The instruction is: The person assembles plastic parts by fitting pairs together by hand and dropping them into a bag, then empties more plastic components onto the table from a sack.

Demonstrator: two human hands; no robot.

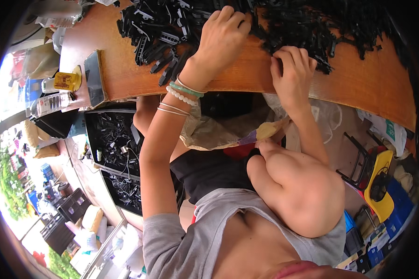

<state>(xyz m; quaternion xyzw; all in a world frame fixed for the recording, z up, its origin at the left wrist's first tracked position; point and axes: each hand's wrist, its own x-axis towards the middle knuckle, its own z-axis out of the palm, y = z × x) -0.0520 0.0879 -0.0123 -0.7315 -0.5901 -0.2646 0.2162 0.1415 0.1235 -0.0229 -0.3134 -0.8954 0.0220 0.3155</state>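
A large pile of small black plastic parts [167,35] covers the far side of the wooden table [121,74], and a second heap of black parts [307,28] spreads to the right. My left hand [224,39], with bracelets on its wrist, is over the gap between the heaps. Its fingers are curled closed; whatever they pinch is hidden. At the near edge of the right heap is my right hand [294,76], lower and nearer to me. Its fingers are bent together against the thumb, and I cannot make out what is in them.
An open sack [219,132] hangs below the table edge, between my legs. A phone [95,79] and a yellow-labelled cup [66,81] are at the table's left end. Black trays of parts [114,139] stand at the left; a yellow chair [379,186] is at the right.
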